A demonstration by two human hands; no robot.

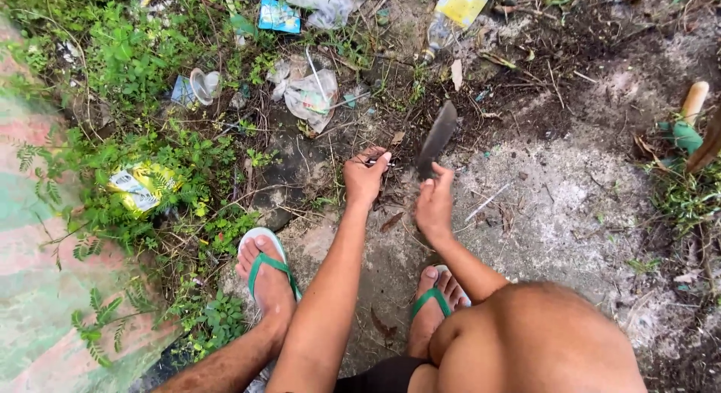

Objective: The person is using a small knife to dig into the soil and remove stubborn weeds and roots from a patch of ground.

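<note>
**Grip on a blade, squatting over littered ground**

The grip of the right hand [434,205] is closed around the handle end of a broad dark blade [437,138], whose tip points up and away over the dirt. The left hand [366,177] is pinched shut on something thin and pale, a stalk or sliver [379,162]; it is too small to tell which. The two hands sit near each other, the left just beside the lower part of the blade but not clearly touching it.

As for how far along things are, I would judge the work barely begun or in mid-course: the weeds [143,145] to the left stand thick and uncut, and litter lies all through them, including a yellow wrapper [139,186], a crumpled plastic bag [309,96] and a clear bottle [443,25]. The patch of ground [571,205] beneath the blade is bare grey and dark earth with only dry twigs on it.

The blade looks worn and dull, dark grey with no shine, wide towards its blunt tip. The person crouches in green flip-flops [264,265], knees bent, feet planted behind the hands.
</note>
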